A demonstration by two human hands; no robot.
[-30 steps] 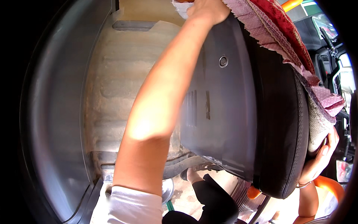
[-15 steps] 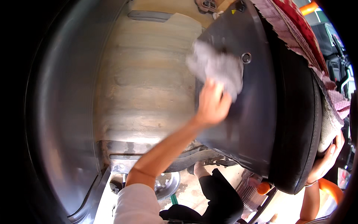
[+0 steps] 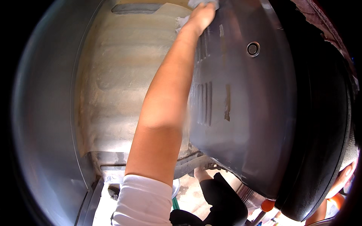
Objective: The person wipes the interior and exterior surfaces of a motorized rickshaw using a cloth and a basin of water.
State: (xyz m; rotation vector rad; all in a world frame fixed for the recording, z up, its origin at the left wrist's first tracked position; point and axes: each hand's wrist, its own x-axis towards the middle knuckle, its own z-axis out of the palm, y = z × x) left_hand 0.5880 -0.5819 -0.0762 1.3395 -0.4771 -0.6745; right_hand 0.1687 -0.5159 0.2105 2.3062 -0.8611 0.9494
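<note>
My left hand (image 3: 201, 19) is at the upper end of a dark grey seat-base panel (image 3: 249, 105), closed around a crumpled pale grey cloth (image 3: 206, 3). Part of the cloth runs out of the top of the picture. My left arm stretches over the seam between the panel and the worn metal floorboard (image 3: 120, 71). At the far right, my right hand (image 3: 342, 179) lies against the end of the black padded seat (image 3: 320, 124), its fingers laid out along the grey fabric. The picture's dark rim cuts off part of that hand.
The panel has a round lock (image 3: 253, 49), raised slots and a torn tape strip (image 3: 227, 101). A curved grey body panel (image 3: 45, 113) stands at the left. Below are my black-clad leg (image 3: 224, 199), an orange knob (image 3: 267, 205) and a ribbed grey mat (image 3: 252, 194).
My left hand has moved the cloth up and slightly left, from beside the lock to the panel's far end. The view has shifted, and less of my right hand shows.
</note>
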